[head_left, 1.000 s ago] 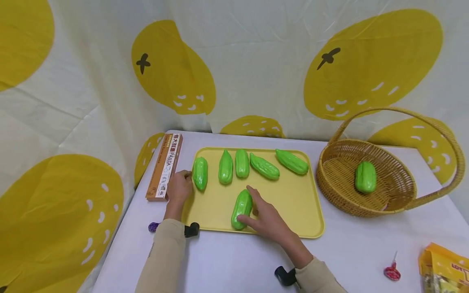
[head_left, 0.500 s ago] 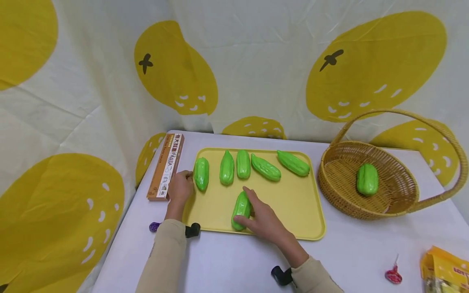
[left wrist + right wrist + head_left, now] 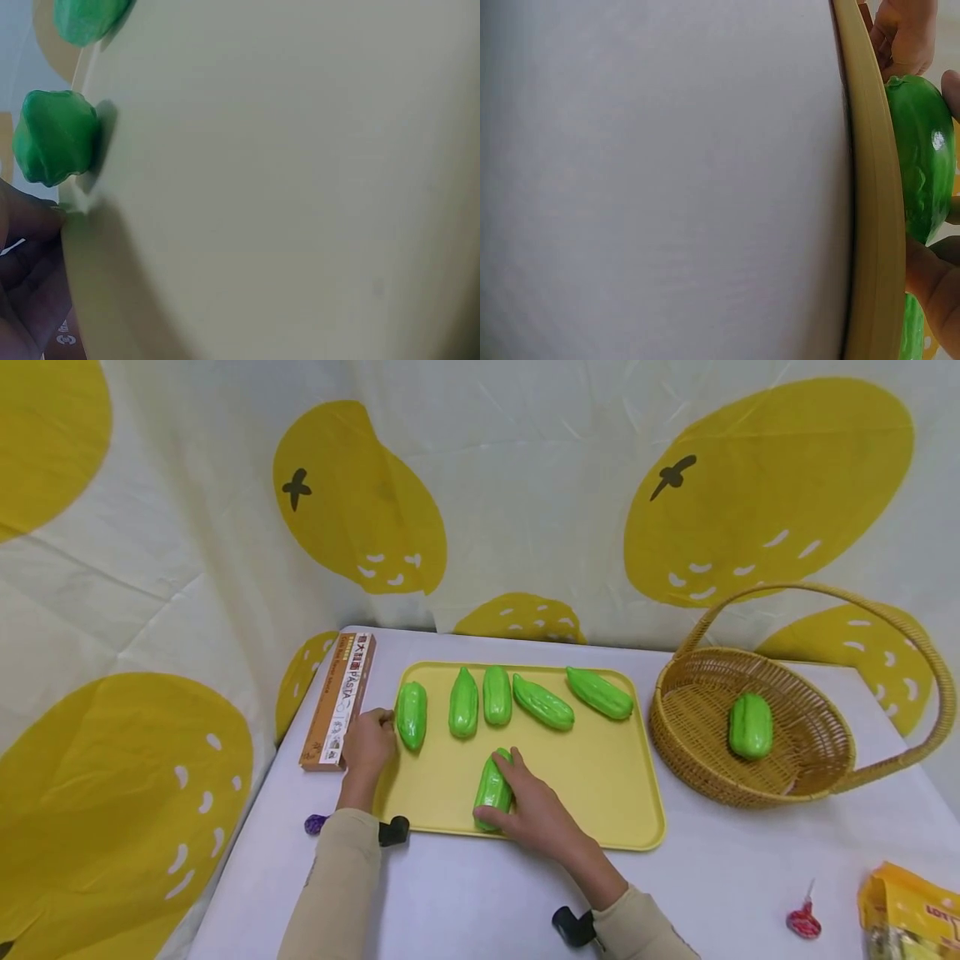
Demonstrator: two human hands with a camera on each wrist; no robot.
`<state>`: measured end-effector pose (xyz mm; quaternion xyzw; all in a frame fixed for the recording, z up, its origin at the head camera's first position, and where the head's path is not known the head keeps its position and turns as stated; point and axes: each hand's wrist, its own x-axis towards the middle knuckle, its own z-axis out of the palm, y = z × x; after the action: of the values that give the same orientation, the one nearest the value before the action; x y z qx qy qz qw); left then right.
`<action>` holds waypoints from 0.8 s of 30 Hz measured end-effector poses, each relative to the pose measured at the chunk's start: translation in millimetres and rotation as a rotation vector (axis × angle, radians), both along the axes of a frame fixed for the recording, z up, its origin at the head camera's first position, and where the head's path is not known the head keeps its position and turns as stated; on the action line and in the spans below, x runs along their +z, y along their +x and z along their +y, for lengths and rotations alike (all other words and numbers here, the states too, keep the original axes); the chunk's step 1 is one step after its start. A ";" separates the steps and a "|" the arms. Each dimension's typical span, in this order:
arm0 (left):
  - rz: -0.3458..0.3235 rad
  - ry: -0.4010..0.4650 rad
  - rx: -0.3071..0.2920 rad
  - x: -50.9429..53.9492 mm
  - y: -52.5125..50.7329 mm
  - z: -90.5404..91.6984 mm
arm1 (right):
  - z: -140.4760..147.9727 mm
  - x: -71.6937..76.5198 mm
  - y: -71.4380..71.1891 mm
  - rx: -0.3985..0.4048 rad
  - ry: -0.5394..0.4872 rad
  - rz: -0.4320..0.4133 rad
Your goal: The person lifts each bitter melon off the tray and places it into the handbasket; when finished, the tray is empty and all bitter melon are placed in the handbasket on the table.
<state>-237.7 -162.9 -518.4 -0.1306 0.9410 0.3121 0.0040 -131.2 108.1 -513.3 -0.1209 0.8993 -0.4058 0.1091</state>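
Observation:
A yellow tray [image 3: 577, 785] bears several glossy green ribbed gourds. My right hand [image 3: 536, 810] grips the nearest gourd [image 3: 492, 789] from the right, thumb at its near end and fingers over its far end. In the right wrist view that gourd [image 3: 922, 157] shows just behind the tray's rim [image 3: 876, 187], between thumb and fingers. At the tray's left edge my left hand [image 3: 369, 747] pinches the rim, beside the leftmost gourd [image 3: 412, 717]. The left wrist view shows the fingertips [image 3: 46, 217] at that rim, near a gourd [image 3: 56, 137]; part of the hand is cut off.
A wicker basket [image 3: 675, 760] with a tall handle holds one gourd [image 3: 751, 727] on the right. A pasta box [image 3: 337, 702] lies left of the tray. A purple lollipop [image 3: 315, 824], a red lollipop [image 3: 804, 920] and a yellow bag [image 3: 911, 910] lie nearer.
My right hand has settled onto the near gourd, its fingers moving in from beside it to over its far end. The left hand stays at the tray's rim.

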 end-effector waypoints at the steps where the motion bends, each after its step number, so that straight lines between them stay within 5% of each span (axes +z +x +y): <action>1: -0.001 -0.001 -0.003 0.4 0.1 -0.2 | -0.2 0.2 0.1 0.001 0.003 0.000; 24: 0.020 -0.004 -0.020 -0.5 0.7 -0.5 | -2.8 0.8 1.8 0.001 0.034 -0.013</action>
<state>-237.0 -163.4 -518.9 -0.1183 0.9429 0.3113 -0.0024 -129.4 105.2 -512.5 -0.1169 0.9054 -0.3910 0.1171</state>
